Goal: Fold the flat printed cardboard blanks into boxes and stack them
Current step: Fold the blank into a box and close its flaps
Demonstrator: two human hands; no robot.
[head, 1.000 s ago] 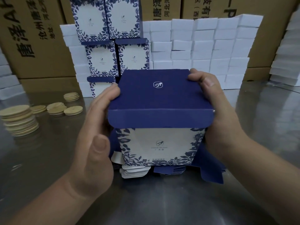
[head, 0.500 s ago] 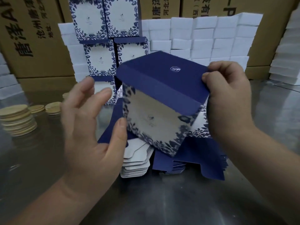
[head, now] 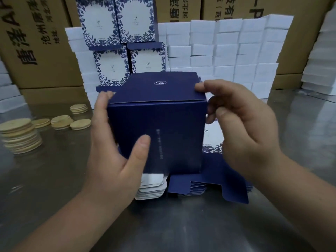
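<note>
Gripping the folded box (head: pixel 156 135) at frame centre, left hand (head: pixel 111 160) cups its left side, thumb across the navy front; right hand (head: pixel 243 131) pinches the top right corner. Box stands upright, long axis vertical.

**Hidden, cropped, unreadable**

Dark blue folded cardboard box (head: pixel 156 133) covers most of the pile of flat blue-and-white cardboard blanks (head: pixel 189 186) on the steel table (head: pixel 181 224). Left hand (head: pixel 116 160): fingers mostly behind the box's left side, tips only visible. Right hand (head: pixel 243 135) blocks part of a white printed panel (head: pixel 212 139) beside the box; box side or blank, cannot tell. Pale vertical print on box front too blurred to read. Stack of round pale wooden discs (head: pixel 20 135) cut by left edge. Top printed blue-and-white boxes (head: pixel 116 20) and brown shipping cartons (head: pixel 41 42) cut by top edge.
</note>
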